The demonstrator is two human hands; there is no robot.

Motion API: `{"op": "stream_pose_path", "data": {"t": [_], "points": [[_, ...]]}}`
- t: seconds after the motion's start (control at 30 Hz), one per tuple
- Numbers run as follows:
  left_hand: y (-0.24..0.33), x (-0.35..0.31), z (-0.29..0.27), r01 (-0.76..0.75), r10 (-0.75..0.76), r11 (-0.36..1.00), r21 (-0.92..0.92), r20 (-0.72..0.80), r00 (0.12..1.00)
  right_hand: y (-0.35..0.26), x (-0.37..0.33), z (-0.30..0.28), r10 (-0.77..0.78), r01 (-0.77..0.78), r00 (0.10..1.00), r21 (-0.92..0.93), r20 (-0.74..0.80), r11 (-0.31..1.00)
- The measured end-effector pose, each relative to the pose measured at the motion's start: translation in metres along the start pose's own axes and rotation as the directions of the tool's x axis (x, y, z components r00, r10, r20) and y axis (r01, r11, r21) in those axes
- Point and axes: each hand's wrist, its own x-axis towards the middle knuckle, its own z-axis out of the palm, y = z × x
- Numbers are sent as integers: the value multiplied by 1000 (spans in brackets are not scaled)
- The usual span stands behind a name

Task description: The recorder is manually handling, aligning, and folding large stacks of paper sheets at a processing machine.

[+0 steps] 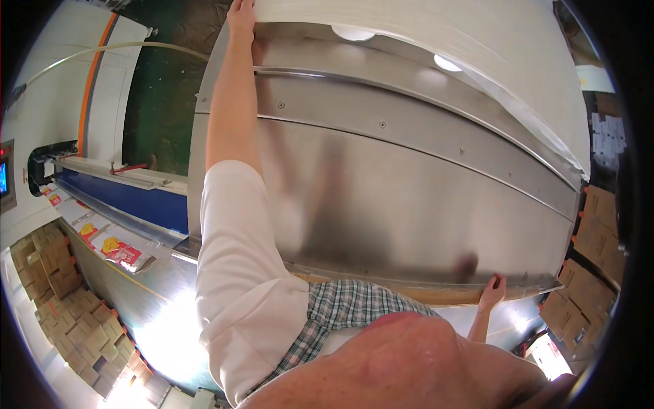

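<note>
My left hand (240, 16) reaches far up on a bare arm from a white sleeve. Its fingers curl over the left corner of a broad white sheet (436, 34) lying across the top of a large curved stainless steel panel (409, 204). My right hand (492, 290) is low on the right. Its fingers grip the panel's lower lip, just above a tan strip (436, 295). A checked cloth (340, 307) lies across my front below the panel.
At the left runs a conveyor with a blue side (129, 198) carrying red and yellow packets (122, 253). Stacked cardboard boxes stand at lower left (68, 313) and at the right (586, 273). A small screen (4, 178) sits at the far left, and green floor (163, 102) shows beyond.
</note>
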Motion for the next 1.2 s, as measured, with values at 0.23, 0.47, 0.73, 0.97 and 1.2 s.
{"op": "stream_pose_path", "data": {"t": [0.23, 0.47, 0.73, 0.97, 1.2], "points": [[5, -7, 21, -5, 15, 981, 196, -48, 999, -2, -2, -8, 59, -58, 998, -50, 29, 997], [7, -6, 7, 119, -118, 986, 119, -13, 993, -9, -2, -6, 48, -48, 998, -15, 34, 999], [13, 7, -33, 198, -196, 980, 16, 253, 947, -19, 3, 0, 55, -54, 997, -22, 49, 998], [104, -28, 57, -670, -36, 685, 286, 932, 361, -19, -1, -11, 34, -34, 999, -4, 12, 999], [173, -135, 140, -886, -274, 216, 410, 896, 348, 3, -2, 0, -8, 8, 1000, 23, -5, 1000]]}}
